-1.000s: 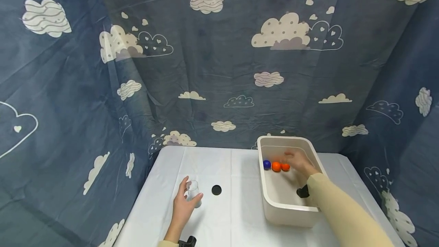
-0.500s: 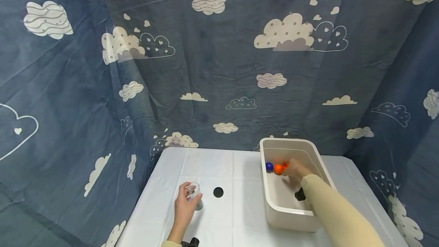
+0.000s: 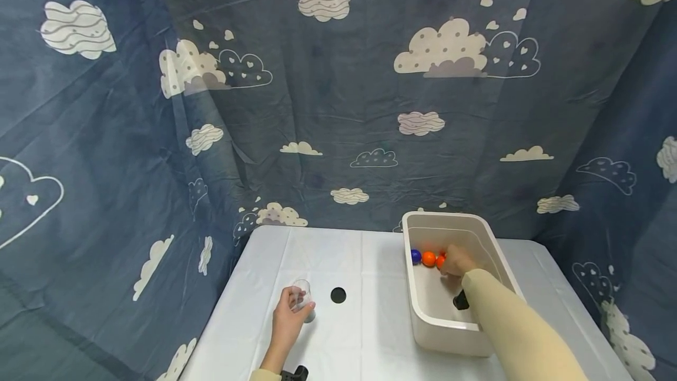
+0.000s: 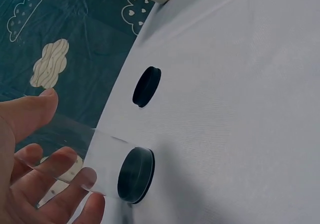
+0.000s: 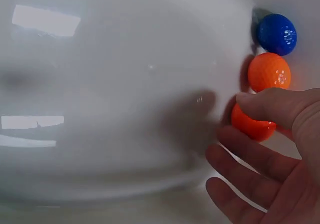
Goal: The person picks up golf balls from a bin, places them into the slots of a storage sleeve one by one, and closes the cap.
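My left hand [image 3: 287,322] holds a clear cylindrical container [image 3: 302,297] between thumb and fingers, at the left of the table. Its dark round base [image 4: 136,175] points down toward the cloth in the left wrist view. Close by on the table lies a black round lid [image 3: 338,295]. Inside the beige bin, my right hand [image 3: 459,261] has thumb and index finger around an orange golf ball [image 5: 253,125] by the wall. A second orange golf ball [image 5: 269,72] and a blue golf ball [image 5: 276,34] sit in a row beside it.
The deep beige bin [image 3: 449,343] stands at the right of the table, its raised rim around my right forearm. White cloth covers the table [image 3: 383,310]. A dark cloud-patterned curtain [image 3: 317,87] encloses the back and sides.
My right hand has come down inside the bin onto the nearest orange golf ball, which has shifted slightly. The left hand keeps its hold on the clear container, almost still.
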A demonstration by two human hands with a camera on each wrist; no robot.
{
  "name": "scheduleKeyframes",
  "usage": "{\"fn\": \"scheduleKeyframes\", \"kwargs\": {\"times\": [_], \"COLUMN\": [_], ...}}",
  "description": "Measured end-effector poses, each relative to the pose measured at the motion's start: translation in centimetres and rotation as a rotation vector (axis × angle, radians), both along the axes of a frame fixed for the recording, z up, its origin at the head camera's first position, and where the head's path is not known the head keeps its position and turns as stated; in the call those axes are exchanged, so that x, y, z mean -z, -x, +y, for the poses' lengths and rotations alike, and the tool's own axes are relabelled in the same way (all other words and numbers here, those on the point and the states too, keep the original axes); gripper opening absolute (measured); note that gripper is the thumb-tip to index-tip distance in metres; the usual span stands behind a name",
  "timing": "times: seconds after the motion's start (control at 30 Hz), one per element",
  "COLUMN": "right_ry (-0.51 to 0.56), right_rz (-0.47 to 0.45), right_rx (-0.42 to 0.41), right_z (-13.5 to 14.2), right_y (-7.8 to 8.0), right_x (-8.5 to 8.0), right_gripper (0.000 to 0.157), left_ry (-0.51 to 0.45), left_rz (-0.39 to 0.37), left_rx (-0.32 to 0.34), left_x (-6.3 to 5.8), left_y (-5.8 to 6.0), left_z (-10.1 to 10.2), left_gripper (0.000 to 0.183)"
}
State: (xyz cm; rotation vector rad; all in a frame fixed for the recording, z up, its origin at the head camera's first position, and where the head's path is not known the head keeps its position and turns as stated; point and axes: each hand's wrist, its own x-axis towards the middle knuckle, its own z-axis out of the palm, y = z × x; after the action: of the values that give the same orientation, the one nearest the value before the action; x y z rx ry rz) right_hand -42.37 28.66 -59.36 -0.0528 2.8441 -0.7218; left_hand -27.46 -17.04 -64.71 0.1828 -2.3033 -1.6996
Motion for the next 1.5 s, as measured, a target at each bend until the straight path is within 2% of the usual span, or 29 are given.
{"fn": "scheduleKeyframes", "kwargs": {"times": [0.1, 0.23, 0.43, 0.7, 0.9, 1.1, 1.3, 1.5], "right_ry": [0.012, 0.081, 0.164, 0.196, 0.245, 0.301, 0.355, 0.398], "right_rz": [-0.045, -0.117, -0.154, -0.165, -0.127, -0.07, -0.039, 0.065], "right_rx": [0.02, 0.041, 0.076, 0.061, 0.036, -0.011, -0.04, -0.109], "right_z": [-0.5, -0.5, 0.4, 0.7, 0.7, 0.4, -0.3, -1.5], "right_y": [-0.7, -1.1, -0.8, 0.1, 1.1, 1.6, 0.7, -0.6], "right_x": [-0.2, -0.3, -0.2, -2.0, -2.8, -3.7, -5.0, -6.9], "right_gripper": [0.037, 0.037, 0.043, 0.038, 0.053, 0.054, 0.053, 0.052], "left_ry": [-0.005, -0.019, 0.082, 0.103, 0.102, 0.111, 0.12, 0.127], "left_rz": [-0.025, -0.067, -0.117, -0.086, -0.068, -0.06, -0.02, 0.004], "left_rx": [0.003, 0.019, 0.047, 0.034, 0.006, -0.011, -0.008, -0.005], "left_x": [0.3, 0.6, 1.3, 0.9, 0.1, -1.0, -2.2, -3.2], "left_y": [-0.1, 0.0, 0.3, 0.1, -0.4, -0.8, -1.2, -1.8], "left_z": [-0.1, 0.0, -0.1, -0.1, 0.4, 0.8, 1.1, 1.6], "left_gripper": [0.045, 0.044, 0.041, 0.043, 0.044, 0.045, 0.047, 0.047]}}
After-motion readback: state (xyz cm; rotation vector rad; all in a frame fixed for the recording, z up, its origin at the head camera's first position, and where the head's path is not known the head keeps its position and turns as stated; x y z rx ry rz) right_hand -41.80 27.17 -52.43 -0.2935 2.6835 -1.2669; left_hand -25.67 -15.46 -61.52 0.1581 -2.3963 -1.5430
